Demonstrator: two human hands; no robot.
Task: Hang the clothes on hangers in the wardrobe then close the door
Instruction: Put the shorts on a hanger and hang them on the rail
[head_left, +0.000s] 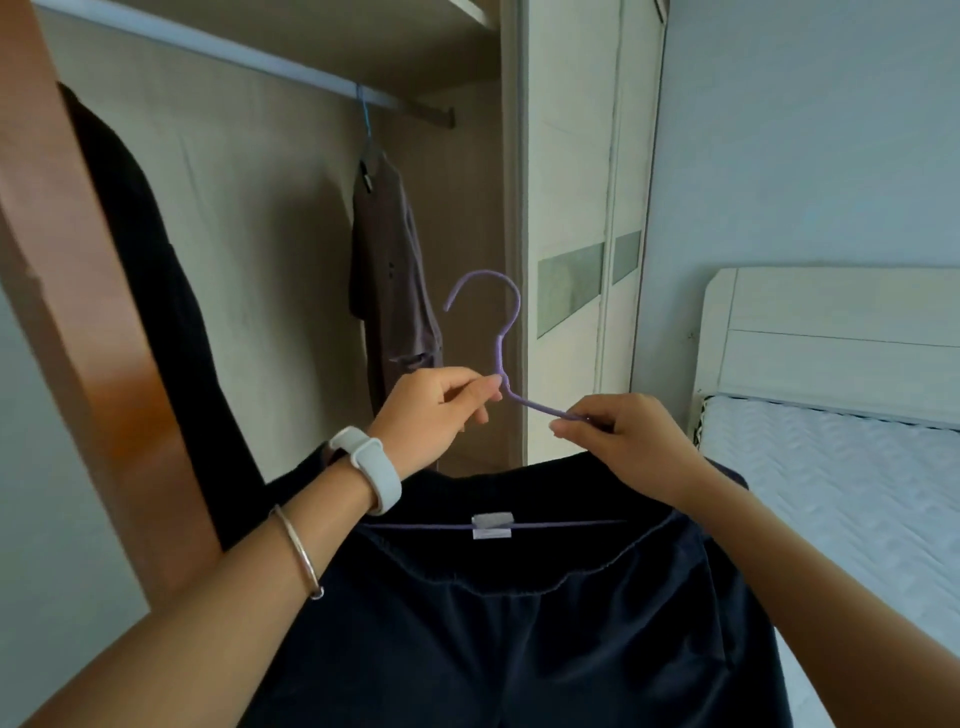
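A purple hanger (500, 332) is held up in front of the open wardrobe, hook upward. My left hand (434, 415) pinches its neck, and my right hand (623, 441) grips its right shoulder arm. Dark navy trousers (519, 623) hang from the hanger, waistband draped over the bottom bar, a white label at the middle. The wardrobe rail (249, 62) runs across the top, well above the hook. A grey-brown shirt (392, 270) hangs on a blue hanger near the rail's right end. A black garment (150, 291) hangs at the left.
The brown edge of the open wardrobe door (78, 312) slants down the left side. White wardrobe panels (576, 208) stand to the right of the opening. A bed with a white mattress (841, 493) and headboard lies at the right.
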